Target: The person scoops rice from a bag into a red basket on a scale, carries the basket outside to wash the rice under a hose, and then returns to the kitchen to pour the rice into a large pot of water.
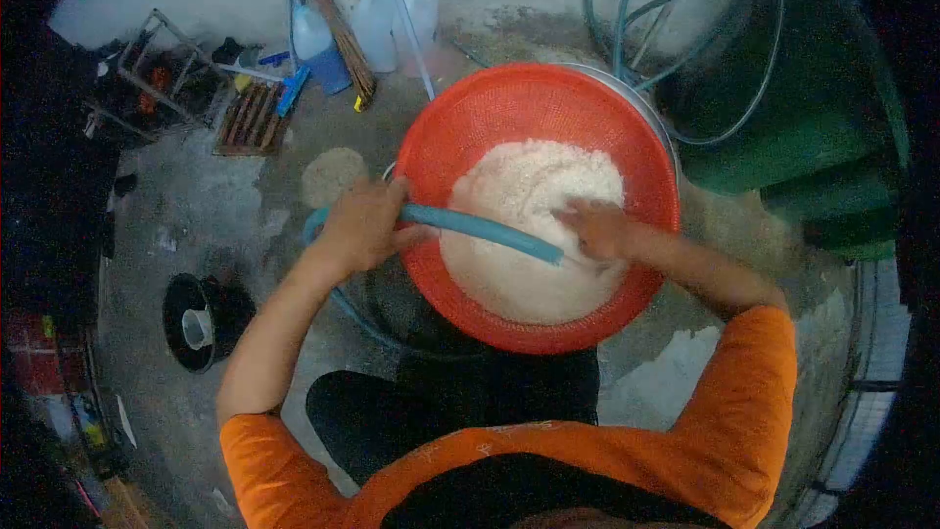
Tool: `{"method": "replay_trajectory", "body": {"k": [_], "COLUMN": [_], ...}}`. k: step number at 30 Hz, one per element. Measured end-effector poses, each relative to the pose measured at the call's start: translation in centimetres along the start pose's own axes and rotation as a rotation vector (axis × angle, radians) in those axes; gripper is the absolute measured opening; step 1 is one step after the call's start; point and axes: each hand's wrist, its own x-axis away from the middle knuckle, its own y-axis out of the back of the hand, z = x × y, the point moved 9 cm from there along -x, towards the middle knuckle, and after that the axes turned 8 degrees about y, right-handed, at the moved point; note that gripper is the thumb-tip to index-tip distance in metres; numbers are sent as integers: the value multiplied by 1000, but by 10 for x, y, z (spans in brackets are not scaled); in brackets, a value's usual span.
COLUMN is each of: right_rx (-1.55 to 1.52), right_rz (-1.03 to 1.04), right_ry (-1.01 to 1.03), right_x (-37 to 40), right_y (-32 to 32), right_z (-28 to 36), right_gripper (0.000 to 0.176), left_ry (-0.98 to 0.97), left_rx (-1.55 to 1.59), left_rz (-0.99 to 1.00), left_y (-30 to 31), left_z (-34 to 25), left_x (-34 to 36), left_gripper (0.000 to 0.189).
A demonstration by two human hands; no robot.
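Observation:
A red perforated basket [470, 118] sits in front of me, tilted, holding a mound of wet white grains [534, 186]. My left hand [364, 225] grips a blue hose [480, 227] at the basket's left rim; the hose end points across the grains toward the right. My right hand [597, 227] rests in the grains with fingers spread, beside the hose tip. A metal basin rim [646, 103] shows behind the basket.
Wet concrete floor [196, 206] all around. A dark green barrel [813, 108] with coiled hoses stands at right. Plastic bottles [377, 24] and a blue brush [292, 90] lie by the far wall. A black funnel-like pot [196, 318] lies at left.

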Motion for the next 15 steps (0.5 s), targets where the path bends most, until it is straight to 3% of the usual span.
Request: {"method": "replay_trajectory", "body": {"k": [1, 3, 6, 11, 13, 15], "right_rx": [18, -55, -32, 81, 138, 275], "right_rz": [38, -181, -44, -163, -181, -122], "right_ry": [-16, 52, -23, 74, 93, 52], "right_x": [1, 2, 4, -2, -6, -10], "right_y": [-3, 4, 0, -7, -8, -13], "right_z": [-1, -2, -2, -5, -4, -4], "right_gripper": [65, 59, 57, 57, 58, 59], "left_ry": [48, 87, 180, 305, 365, 345], "left_rx": [-67, -64, -46, -78, 137, 175], "left_rz": [38, 44, 23, -100, 58, 51], "left_y": [-3, 1, 16, 27, 9, 5], "left_z": [0, 1, 9, 48, 67, 63], "left_x": [0, -2, -6, -21, -30, -31], "left_gripper": [43, 47, 53, 53, 51, 51]}}
